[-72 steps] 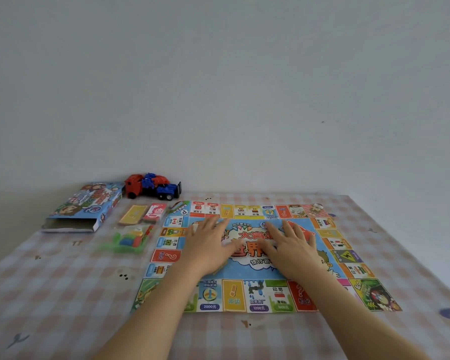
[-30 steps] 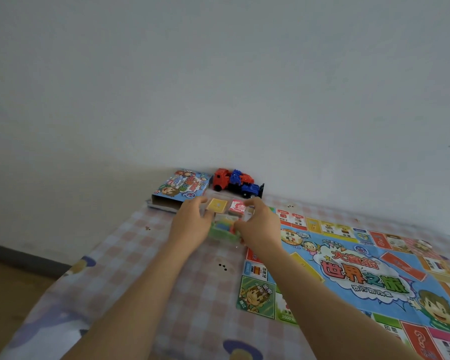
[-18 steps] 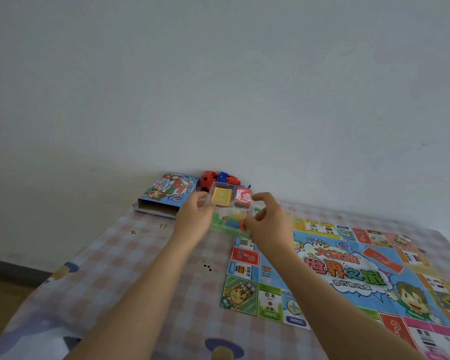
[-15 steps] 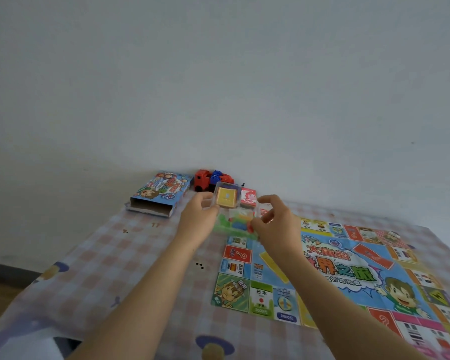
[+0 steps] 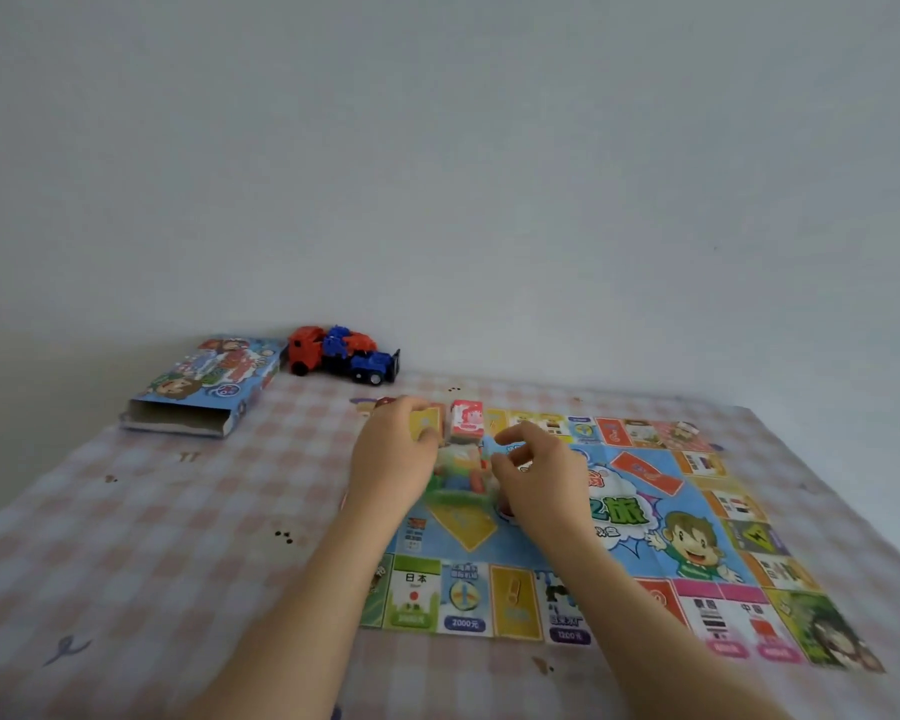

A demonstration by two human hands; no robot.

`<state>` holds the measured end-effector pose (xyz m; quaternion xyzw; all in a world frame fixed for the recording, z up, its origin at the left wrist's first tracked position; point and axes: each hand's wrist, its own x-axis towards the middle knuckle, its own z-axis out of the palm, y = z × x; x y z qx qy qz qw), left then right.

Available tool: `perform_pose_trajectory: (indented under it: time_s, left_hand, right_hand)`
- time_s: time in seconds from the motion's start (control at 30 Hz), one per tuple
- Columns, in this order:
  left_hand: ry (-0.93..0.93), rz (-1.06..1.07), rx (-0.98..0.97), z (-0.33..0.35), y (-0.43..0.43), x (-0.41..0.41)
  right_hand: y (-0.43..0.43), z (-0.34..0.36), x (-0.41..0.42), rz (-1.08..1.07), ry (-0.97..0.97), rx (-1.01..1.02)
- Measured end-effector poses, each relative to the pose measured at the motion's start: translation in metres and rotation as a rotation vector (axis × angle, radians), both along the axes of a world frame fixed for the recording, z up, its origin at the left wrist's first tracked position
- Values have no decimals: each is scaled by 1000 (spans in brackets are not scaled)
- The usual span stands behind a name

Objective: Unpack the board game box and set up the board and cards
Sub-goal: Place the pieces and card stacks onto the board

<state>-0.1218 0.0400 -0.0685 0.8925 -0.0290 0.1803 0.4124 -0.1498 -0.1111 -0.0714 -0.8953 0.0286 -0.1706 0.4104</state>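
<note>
**While the pack hangs over the board, loose pieces are the worry**

Because the box (image 5: 204, 387) lies open-ended and unpacked at the far left of the tablecloth (image 5: 178, 537), with a toy truck (image 5: 341, 356) just beside it, nothing there looks at risk. The trouble sits nearer the middle.

The left hand (image 5: 393, 459) grips the left side of a clear pack (image 5: 461, 475), fingers curled round it and the thumb pressed near a yellow deck (image 5: 424, 426). A pink deck (image 5: 466, 420) stands next to the yellow one at the pack's far end, and small coloured pieces show blurred below them. The pack is over the board's left part; whether it rests there or is lifted I cannot tell.

The right hand (image 5: 541, 475) has its fingers bent in at the pack's right edge, thumb and forefinger drawn close together. The blur hides whether they pinch the wrapper or only hover at it.

The board (image 5: 645, 511) is spread flat to the right, with creases showing along its folds.

My guess is the wrapper gets opened next. Pulled too sharply, it could burst and scatter the small pieces across the board or off the table. With the pack tipped, the two decks could slide out and fan apart. A forearm dragging over the thin board could also shift it or ruck up a fold.
</note>
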Motion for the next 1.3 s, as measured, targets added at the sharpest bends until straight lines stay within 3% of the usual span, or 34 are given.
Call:
perform_pose_trajectory:
  time_s: [0.33,0.5,0.83,1.17,1.3]
  left_hand:
    - [-124,1,190,-9,-2,11]
    - [-59,-51,276,-6,-4,6]
    - [76,-66,65,0,0,0]
    - [-11,100,68,-4,9,1]
    - [25,113,235,-5,9,-1]
  right_hand:
    - [-11,-13,18,3,-53,18]
    - [-8,-13,14,94,-49,20]
    - [-7,-14,11,127,-31,-4]
    - [-8,-15,7,120,-65,15]
    - [-8,-15,6,130,-89,6]
